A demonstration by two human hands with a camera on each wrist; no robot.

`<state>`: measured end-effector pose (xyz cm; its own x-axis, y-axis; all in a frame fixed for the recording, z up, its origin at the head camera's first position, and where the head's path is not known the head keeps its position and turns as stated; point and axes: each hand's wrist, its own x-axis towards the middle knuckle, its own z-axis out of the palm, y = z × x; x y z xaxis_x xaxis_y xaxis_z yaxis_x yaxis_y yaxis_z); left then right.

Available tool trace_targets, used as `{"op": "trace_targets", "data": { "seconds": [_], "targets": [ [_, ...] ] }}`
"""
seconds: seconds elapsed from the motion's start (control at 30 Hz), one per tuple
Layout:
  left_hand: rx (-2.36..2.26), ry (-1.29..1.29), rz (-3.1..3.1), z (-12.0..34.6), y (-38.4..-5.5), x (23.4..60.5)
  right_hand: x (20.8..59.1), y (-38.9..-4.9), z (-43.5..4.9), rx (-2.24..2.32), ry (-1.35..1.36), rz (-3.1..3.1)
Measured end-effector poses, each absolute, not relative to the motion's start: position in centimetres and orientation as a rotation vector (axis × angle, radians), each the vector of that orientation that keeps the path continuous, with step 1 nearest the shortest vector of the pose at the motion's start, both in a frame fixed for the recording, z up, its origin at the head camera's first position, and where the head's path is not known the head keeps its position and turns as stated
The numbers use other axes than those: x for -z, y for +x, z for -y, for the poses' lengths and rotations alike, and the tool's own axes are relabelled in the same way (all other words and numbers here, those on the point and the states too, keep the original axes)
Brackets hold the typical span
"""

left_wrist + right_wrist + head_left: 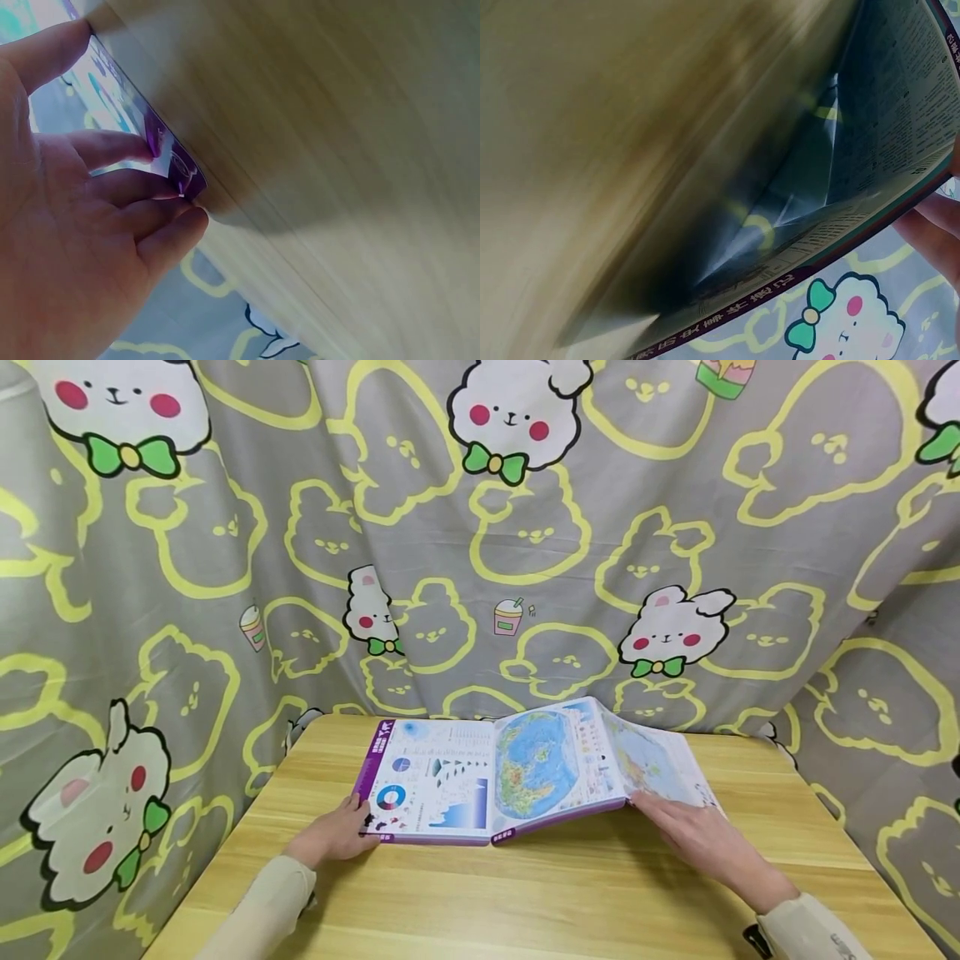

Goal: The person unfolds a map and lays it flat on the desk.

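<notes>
A purple-edged folding map (536, 764) lies partly opened out on the wooden table. Its left panel, covered with charts, is flat; the middle panel, with an oval world map, slants up to a raised fold, and the right panel slopes down beyond it. My left hand (341, 831) holds the near left corner, thumb and bent fingers touching its edges, as the left wrist view (82, 195) also shows. At the near end of the raised fold, my right hand (693, 835) grips the edge. In the right wrist view the printed underside (892, 112) arches above the tabletop.
The wooden table (480, 902) extends in front of the map and to both sides. A grey curtain (450, 535) with yellow outlines and white cartoon animals hangs close behind the table and along its sides.
</notes>
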<state>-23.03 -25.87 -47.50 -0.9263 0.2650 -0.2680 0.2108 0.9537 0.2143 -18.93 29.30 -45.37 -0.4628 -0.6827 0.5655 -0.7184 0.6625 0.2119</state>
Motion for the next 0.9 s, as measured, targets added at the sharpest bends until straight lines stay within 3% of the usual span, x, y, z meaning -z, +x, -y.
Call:
{"op": "trace_targets", "data": {
  "seconds": [0.9],
  "targets": [
    [-0.278,0.307,-2.826,27.4,-23.8,47.7,47.0,-19.1,-29.4,-0.029,1.158,2.407]
  ]
}}
